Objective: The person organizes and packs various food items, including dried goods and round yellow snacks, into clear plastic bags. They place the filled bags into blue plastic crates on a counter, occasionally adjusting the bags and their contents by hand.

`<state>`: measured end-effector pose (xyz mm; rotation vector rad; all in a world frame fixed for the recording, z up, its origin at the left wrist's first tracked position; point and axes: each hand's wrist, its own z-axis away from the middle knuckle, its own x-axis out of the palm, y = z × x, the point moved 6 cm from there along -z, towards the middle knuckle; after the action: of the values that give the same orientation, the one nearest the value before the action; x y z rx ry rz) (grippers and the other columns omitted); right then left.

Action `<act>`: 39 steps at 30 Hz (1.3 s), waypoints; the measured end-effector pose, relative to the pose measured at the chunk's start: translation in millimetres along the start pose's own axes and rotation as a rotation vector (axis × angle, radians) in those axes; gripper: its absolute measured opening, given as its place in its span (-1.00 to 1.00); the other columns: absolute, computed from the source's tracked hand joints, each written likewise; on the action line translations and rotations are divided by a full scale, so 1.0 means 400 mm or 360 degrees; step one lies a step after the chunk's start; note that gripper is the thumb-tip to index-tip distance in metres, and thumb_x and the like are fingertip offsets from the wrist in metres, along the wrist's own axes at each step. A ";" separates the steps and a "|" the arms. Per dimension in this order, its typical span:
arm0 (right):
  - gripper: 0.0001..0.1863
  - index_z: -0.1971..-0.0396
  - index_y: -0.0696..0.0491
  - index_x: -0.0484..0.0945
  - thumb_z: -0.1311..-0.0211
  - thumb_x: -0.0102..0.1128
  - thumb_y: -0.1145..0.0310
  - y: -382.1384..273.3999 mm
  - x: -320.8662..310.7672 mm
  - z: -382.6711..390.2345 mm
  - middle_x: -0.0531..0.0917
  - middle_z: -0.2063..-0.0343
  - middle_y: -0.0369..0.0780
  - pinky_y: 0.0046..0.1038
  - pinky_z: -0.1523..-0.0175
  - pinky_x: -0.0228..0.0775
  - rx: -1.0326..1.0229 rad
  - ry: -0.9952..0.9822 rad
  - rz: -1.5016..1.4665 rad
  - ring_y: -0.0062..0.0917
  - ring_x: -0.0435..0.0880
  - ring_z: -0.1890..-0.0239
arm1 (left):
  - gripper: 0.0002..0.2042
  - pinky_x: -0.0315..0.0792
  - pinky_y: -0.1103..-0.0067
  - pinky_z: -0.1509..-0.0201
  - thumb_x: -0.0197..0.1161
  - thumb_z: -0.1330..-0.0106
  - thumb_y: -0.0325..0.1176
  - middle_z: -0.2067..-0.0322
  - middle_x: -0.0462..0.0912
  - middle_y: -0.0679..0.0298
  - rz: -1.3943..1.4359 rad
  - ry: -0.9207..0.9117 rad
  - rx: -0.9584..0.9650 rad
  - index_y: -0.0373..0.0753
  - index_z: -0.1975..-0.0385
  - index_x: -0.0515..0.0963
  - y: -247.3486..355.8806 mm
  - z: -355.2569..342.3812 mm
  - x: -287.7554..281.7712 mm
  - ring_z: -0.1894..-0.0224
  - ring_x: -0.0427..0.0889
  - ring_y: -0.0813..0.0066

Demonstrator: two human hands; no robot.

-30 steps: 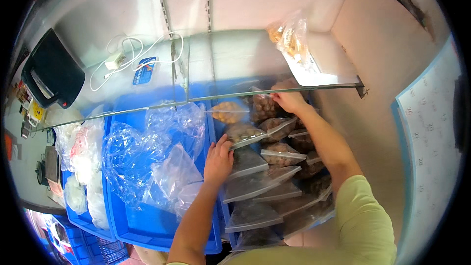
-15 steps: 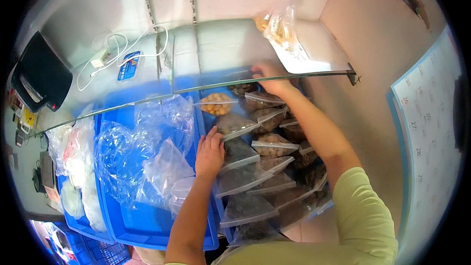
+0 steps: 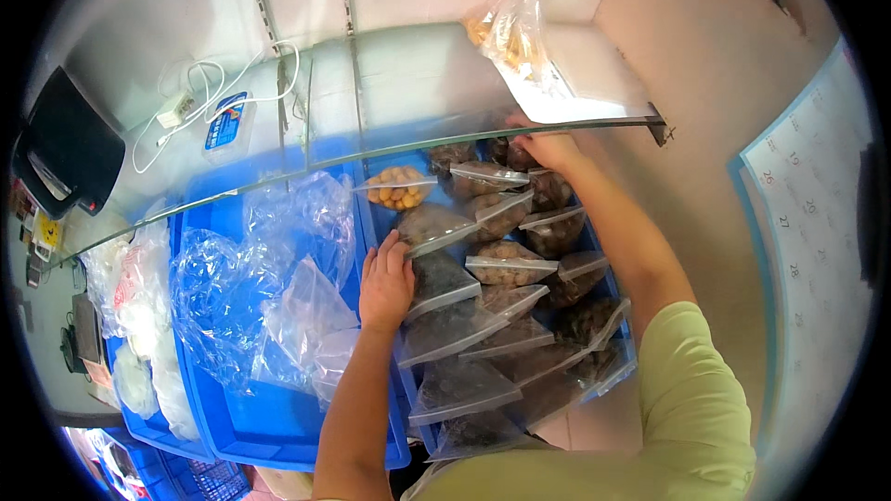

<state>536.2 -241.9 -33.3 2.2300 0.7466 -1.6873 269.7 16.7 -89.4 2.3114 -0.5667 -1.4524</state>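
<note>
Several clear zip bags of dark and brown food stand in rows in a blue bin (image 3: 620, 341) at the right. My left hand (image 3: 385, 280) lies flat on a bag of dark food (image 3: 444, 278) at the left side of the rows, fingers apart. My right hand (image 3: 546, 146) reaches under the glass shelf (image 3: 594, 97) to the back row and touches a bag of dark food (image 3: 506, 154) there; whether it grips the bag is unclear. A bag of yellow balls (image 3: 399, 190) stands at the back left of the rows.
A blue tray (image 3: 269, 408) at the left holds loose empty clear plastic bags (image 3: 269, 288). More bagged items (image 3: 139, 315) lie further left. On the shelf lie a bag of snacks (image 3: 510, 32), a white cable (image 3: 200, 107) and a black device (image 3: 65, 148). A calendar (image 3: 807, 241) hangs at the right.
My right hand has reached further back, from the middle bags to the back row under the shelf. My left hand has stayed on the bags at the left.
</note>
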 end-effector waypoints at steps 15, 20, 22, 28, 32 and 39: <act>-0.88 0.41 0.00 0.60 -0.20 0.22 0.28 -0.265 -0.019 0.139 0.64 0.39 -0.17 -0.17 -0.01 0.44 -0.0199 -0.0873 -0.0561 -0.20 0.62 0.16 | -0.70 0.30 0.19 -0.34 0.16 -0.30 -0.46 -0.22 0.43 0.14 -0.0026 -0.0026 -0.0041 -0.17 -0.01 0.35 -0.023 0.010 0.011 -0.19 0.46 0.08; -0.79 0.37 0.03 0.61 -0.27 0.12 0.21 -0.262 0.028 -0.086 0.62 0.17 -0.07 -0.13 0.03 0.46 -0.0094 0.0054 -0.0520 -0.09 0.61 0.10 | -0.70 0.31 0.20 -0.31 0.16 -0.27 -0.53 -0.19 0.46 0.07 0.0011 -0.0009 0.0012 -0.20 0.02 0.35 -0.004 -0.001 0.006 -0.17 0.46 -0.02; -0.81 0.39 0.05 0.59 -0.27 0.09 0.27 -0.272 0.057 -0.161 0.61 0.21 -0.04 -0.14 0.01 0.46 0.0232 0.0304 -0.0901 -0.07 0.60 0.09 | -0.71 0.31 0.19 -0.31 0.16 -0.27 -0.52 -0.19 0.46 0.08 -0.0001 -0.0027 0.0010 -0.20 0.02 0.35 -0.002 0.000 0.005 -0.17 0.46 0.01; -0.90 0.29 0.07 0.58 -0.22 0.15 0.43 -0.303 0.081 -0.074 0.63 0.31 -0.06 -0.20 0.11 0.42 -0.0075 0.0095 -0.0482 -0.11 0.59 0.22 | -0.73 0.31 0.19 -0.31 0.13 -0.30 -0.50 -0.20 0.45 0.10 -0.0019 -0.0039 0.0005 -0.20 0.02 0.36 0.003 0.009 0.002 -0.17 0.46 0.04; -0.94 0.40 0.12 0.55 -0.19 0.21 0.46 -0.396 -0.238 0.200 0.57 0.46 -0.13 -0.29 0.25 0.40 -0.0056 0.0567 -0.0697 -0.19 0.55 0.35 | -0.73 0.32 0.20 -0.31 0.15 -0.31 -0.46 -0.18 0.48 0.13 -0.0042 0.0014 0.0037 -0.19 0.02 0.36 -0.003 0.008 0.007 -0.15 0.50 0.09; -0.87 0.35 0.13 0.59 -0.29 0.27 0.39 -0.581 -0.394 0.402 0.58 0.49 -0.38 -0.67 0.27 0.30 0.0452 -0.0048 -0.1978 -0.81 0.46 0.40 | -0.63 0.42 0.27 -0.19 0.20 -0.32 -0.46 -0.08 0.57 0.07 0.0601 -0.0236 -0.0212 -0.23 -0.14 0.41 -0.061 0.087 -0.108 -0.09 0.55 0.17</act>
<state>248.8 -164.2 92.6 1.9233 2.3163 -2.3571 224.6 56.8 -82.8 1.8801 -0.8667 -1.4319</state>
